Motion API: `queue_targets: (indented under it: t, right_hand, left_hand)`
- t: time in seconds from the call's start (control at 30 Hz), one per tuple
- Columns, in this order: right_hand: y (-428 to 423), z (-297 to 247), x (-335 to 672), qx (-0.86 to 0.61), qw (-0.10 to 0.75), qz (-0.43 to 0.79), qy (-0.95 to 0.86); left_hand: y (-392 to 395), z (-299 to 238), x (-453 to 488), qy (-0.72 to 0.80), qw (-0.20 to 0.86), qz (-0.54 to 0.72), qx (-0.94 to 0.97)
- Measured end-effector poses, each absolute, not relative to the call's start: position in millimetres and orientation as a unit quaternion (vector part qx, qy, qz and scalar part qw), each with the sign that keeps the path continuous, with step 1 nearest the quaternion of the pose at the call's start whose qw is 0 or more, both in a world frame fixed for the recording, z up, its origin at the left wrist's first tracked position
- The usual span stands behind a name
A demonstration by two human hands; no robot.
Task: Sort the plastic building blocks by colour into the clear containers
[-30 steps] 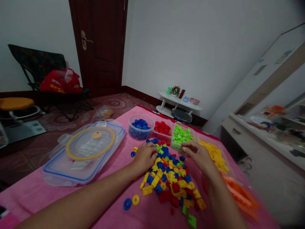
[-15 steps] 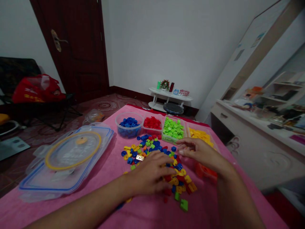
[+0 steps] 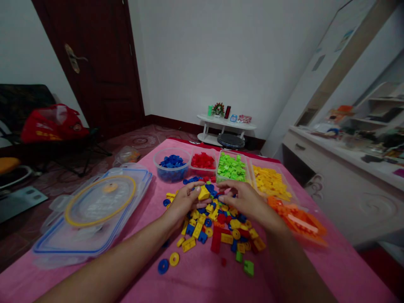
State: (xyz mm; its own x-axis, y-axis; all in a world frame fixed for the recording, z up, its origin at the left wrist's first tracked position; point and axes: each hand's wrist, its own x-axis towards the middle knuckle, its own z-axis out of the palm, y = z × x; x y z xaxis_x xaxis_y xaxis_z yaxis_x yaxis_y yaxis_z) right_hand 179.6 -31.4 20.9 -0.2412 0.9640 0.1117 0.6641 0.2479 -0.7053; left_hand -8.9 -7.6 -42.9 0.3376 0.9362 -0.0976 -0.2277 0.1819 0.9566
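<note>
My left hand (image 3: 184, 201) is closed with a yellow building block (image 3: 203, 193) held between thumb and fingers, over the far side of a mixed pile of plastic blocks (image 3: 198, 229). Just to the right, my right hand (image 3: 248, 201) hovers above the same pile, fingers curved and thumb apart from them, with nothing visible in it. The pile holds yellow, blue, red, green and a few orange pieces. Close to the near edge of the pile lie a blue wheel (image 3: 163, 266), a yellow wheel (image 3: 174, 259) and a green block (image 3: 248, 268).
Behind the pile stand a round tub (image 3: 154, 163) of blue pieces and boxes of red (image 3: 203, 173), green (image 3: 217, 170) and yellow pieces (image 3: 271, 181). Orange pieces (image 3: 299, 221) lie at the right. Stacked clear lids (image 3: 94, 242) rest at left on the pink cloth (image 3: 139, 273).
My left hand has moved up and away from the pile's middle and turned, now holding a yellow block. My right hand has shifted slightly left, uncovering the orange pieces.
</note>
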Motion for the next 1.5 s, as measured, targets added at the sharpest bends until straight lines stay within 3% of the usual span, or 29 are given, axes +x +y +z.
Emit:
queue_targets:
  t: [0.13,0.37,0.73,0.87,1.07,1.2,1.33,1.5]
  right_hand:
    - [-34,10,155,-0.520,0.324,0.242,-0.752]
    - [-39,9,143,-0.514,0.299,0.171,-0.786]
    - [-24,28,219,-0.614,0.425,0.276,-0.605]
    - [-18,24,270,-0.691,0.460,0.158,-0.535]
    - [-17,11,318,-0.775,0.416,0.002,-0.476]
    - [-21,18,315,-0.770,0.427,-0.029,-0.474]
    - [-25,29,295,-0.732,0.444,0.003,-0.517]
    - [-24,31,276,-0.700,0.454,0.044,-0.550]
  left_hand:
    - [-9,-42,-9,0.342,0.718,0.439,0.417]
    - [-16,-38,-7,0.323,0.710,0.424,0.460]
    - [-12,-38,-9,0.306,0.767,0.414,0.383]
    - [-16,-39,-10,0.334,0.659,0.428,0.521]
    - [-27,-31,-11,0.296,0.370,0.370,0.799]
    - [-44,-22,-8,0.165,0.209,0.276,0.924]
    - [-67,-24,4,0.059,0.144,0.171,0.973]
    - [-88,-46,28,0.023,0.076,0.155,0.985]
